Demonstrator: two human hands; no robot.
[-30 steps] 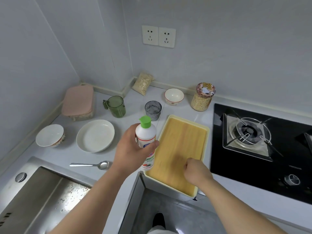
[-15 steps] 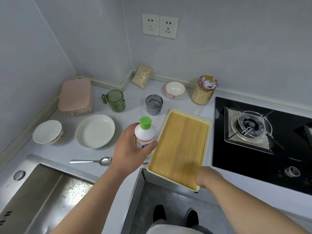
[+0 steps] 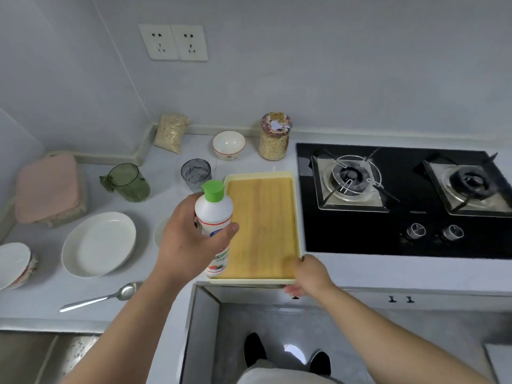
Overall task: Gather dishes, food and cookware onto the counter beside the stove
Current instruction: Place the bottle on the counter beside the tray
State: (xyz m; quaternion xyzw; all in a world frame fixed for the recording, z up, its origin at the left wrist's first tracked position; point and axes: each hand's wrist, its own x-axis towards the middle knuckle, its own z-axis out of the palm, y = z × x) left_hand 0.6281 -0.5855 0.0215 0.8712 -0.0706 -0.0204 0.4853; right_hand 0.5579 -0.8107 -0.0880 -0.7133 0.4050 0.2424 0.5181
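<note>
Bench (image 3: 360, 270) pale grey, stove (image 3: 401, 239) set in; left hand (image 3: 191, 239) clamped on bottle (image 3: 214, 217), right hand (image 3: 310, 275) seemingly gripping tray (image 3: 263, 225) corner.

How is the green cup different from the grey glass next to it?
The green cup is see-through green with a handle on its left side; the grey glass is smoky grey with no handle. The cup looks wider and stands farther left. Both stand upright on the counter and look empty.
</note>
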